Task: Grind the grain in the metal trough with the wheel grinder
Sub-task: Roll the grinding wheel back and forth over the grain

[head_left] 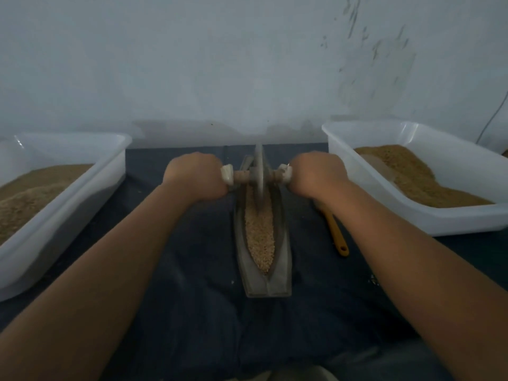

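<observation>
Head view, grip: left hand (pixel 195 174) and right hand (pixel 316 174) each curl into a fist round one end of the wooden axle (pixel 242 176), knuckles up. A pale cap shows at the inner edge of each fist.
Wheel grinder (pixel 258 171): metal disc upright on its edge between the two hands, rim down in the far part of the trough.
Metal trough (pixel 266 284): long, narrow, boat-shaped, lying near-to-far in the middle of the dark cloth (pixel 192 270).
Grain (pixel 259 237): pale kernels fill the groove from its near tip up to the wheel. Most look whole, so grinding seems at an early stage.
Handling (judgement): disc looks heavy and stiff, so its weight should do the crushing. The thin rim could tip sideways or ride out of the groove, so hold both axle ends evenly, close to the disc. Grain is loose and may spill over the low sides. The trough might creep on the cloth under a hard push.
Right of trough: yellow-handled tool (pixel 338 235) flat on the cloth, its head hidden under the right forearm.
Edges: left tub (pixel 68 188) and right tub (pixel 384 224), white plastic, each holding tan granular material.
Far: pale wall (pixel 247 64).
</observation>
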Tool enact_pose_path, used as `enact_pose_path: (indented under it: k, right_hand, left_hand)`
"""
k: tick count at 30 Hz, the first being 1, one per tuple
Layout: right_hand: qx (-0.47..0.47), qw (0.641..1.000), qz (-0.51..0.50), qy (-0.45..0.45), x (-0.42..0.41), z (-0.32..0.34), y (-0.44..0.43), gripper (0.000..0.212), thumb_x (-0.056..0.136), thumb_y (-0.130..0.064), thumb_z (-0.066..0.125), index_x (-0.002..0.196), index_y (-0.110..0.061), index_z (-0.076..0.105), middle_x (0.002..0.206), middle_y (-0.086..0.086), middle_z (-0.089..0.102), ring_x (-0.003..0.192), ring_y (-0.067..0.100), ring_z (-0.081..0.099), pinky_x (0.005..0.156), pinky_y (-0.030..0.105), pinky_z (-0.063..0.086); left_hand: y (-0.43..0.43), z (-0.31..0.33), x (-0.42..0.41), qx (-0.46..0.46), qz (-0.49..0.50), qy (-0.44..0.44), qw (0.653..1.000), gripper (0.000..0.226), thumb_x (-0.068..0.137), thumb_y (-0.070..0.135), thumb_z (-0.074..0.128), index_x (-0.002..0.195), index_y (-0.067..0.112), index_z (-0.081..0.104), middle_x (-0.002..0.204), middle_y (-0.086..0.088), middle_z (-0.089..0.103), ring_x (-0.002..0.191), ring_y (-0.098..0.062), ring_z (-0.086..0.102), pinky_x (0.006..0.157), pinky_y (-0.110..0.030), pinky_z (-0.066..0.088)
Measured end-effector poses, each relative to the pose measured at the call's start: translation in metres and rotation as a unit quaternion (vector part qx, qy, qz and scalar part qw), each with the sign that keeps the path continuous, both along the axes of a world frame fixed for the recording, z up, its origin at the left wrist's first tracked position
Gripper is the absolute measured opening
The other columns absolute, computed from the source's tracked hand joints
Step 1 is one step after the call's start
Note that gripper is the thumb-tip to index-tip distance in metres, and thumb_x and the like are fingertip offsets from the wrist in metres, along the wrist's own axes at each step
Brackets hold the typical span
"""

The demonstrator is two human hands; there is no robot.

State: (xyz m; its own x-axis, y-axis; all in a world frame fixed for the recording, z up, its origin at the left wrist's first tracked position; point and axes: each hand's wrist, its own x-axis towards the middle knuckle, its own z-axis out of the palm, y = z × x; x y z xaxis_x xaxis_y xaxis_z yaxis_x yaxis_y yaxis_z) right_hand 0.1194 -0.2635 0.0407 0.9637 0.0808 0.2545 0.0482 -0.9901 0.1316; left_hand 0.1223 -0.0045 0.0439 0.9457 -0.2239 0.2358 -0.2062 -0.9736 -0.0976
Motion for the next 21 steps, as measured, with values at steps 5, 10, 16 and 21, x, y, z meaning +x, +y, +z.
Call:
enact_pose_path:
  k: [5, 10, 16, 21]
  right_hand:
    - [0.004, 0.999, 0.042, 0.02, -0.016, 0.0, -0.002, 0.027, 0.088, -0.048, 0.059, 0.07, -0.028, 0.065, 0.07, -0.004, 0.063, 0.064, 0.017, 0.061, 0.061, 0.033, 0.051]
    - [0.055, 0.96, 0.1, 0.255, -0.074, 0.008, -0.022, 0.013, 0.067, -0.051, 0.065, 0.072, -0.04, 0.07, 0.057, -0.013, 0.066, 0.051, 0.004, 0.064, 0.048, 0.025, 0.041]
    - [0.02, 0.997, 0.059, 0.055, -0.016, -0.009, -0.011, 0.037, 0.079, -0.058, 0.044, 0.071, -0.03, 0.066, 0.07, -0.007, 0.066, 0.067, 0.014, 0.062, 0.061, 0.034, 0.051]
    - [-0.015, 0.999, 0.028, -0.043, 0.01, -0.003, 0.0, 0.04, 0.08, -0.064, 0.052, 0.065, -0.028, 0.058, 0.065, -0.006, 0.056, 0.057, 0.015, 0.05, 0.053, 0.029, 0.036]
  left_hand:
    - [0.007, 0.0, -0.019, -0.025, -0.026, 0.08, 0.996, 0.029, 0.08, 0.048, 0.064, 0.073, 0.02, 0.061, 0.076, 0.004, 0.063, 0.068, -0.019, 0.061, 0.063, -0.032, 0.047]
    - [0.03, 0.002, -0.072, -0.032, -0.096, 0.176, 0.979, 0.025, 0.056, 0.049, 0.06, 0.067, 0.026, 0.063, 0.058, 0.014, 0.064, 0.05, -0.004, 0.06, 0.047, -0.023, 0.037]
    - [0.01, 0.003, -0.017, 0.009, -0.047, 0.06, 0.997, 0.036, 0.074, 0.057, 0.056, 0.07, 0.022, 0.059, 0.071, 0.008, 0.057, 0.066, -0.018, 0.058, 0.063, -0.032, 0.048]
    - [0.003, 0.0, 0.011, -0.028, -0.012, 0.052, 0.998, 0.039, 0.075, 0.063, 0.055, 0.079, 0.025, 0.064, 0.085, 0.003, 0.063, 0.079, -0.025, 0.063, 0.073, -0.038, 0.055]
